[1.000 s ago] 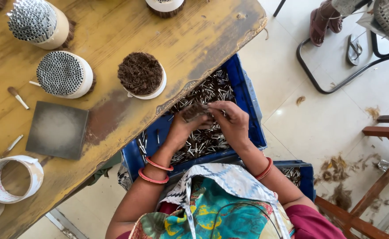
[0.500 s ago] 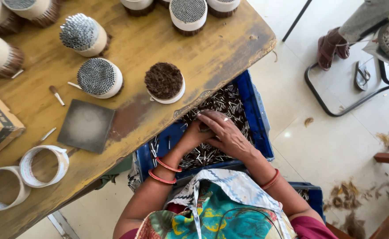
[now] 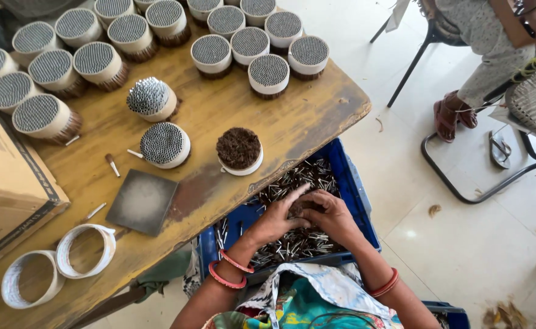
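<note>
A: where are the hands?
B: left hand (image 3: 275, 220) and right hand (image 3: 332, 214) together, cupped over a clump of sticks (image 3: 297, 245) in the blue crate (image 3: 354, 196), tucked under the worktop (image 3: 292, 122) front edge.
A: gripping?
B: can't tell tbh.

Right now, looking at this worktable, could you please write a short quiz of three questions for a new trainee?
1. True or false: both the left hand and the right hand are inside the blue crate.
2. What does the crate hold?
A. loose small sticks
B. folded cloth
C. bottles
3. Fill in: the flat grey square plate lies on the wooden ____.

Key:
1. True; the two hands are gathering a clump together.
2. A, the loose small sticks.
3. table, near two empty paper rings and the round packed bundles.
</note>
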